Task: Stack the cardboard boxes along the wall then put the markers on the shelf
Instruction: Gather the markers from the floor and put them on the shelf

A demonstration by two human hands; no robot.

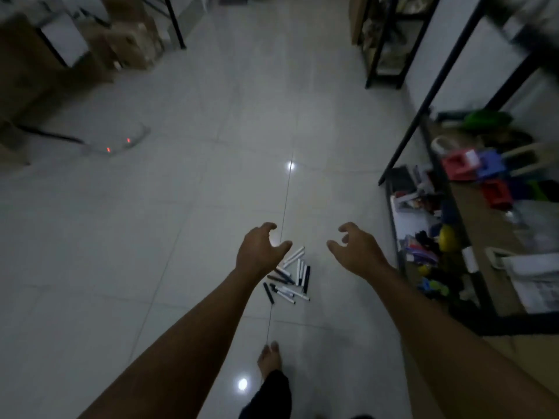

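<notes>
glossy smooth tiled floor (211, 182) with light glare. markers (292, 278) look like smooth plastic, black and white. cardboard boxes (130, 40) brown, matt, blurred. shelf (447, 207) has a dark matt frame, looks metal, with wood-look boards. red and blue bins (472, 164) look plastic.

Bare forearms, bare foot (269, 359), dark trouser leg (269, 394).

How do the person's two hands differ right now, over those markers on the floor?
The left hand hangs over the upper left part of the pile of markers and hides some of it; the right hand is off to the side, over bare floor. The left thumb points right toward the pile; the right thumb points left. Both are held out with fingers loosely curled, holding nothing.
</notes>
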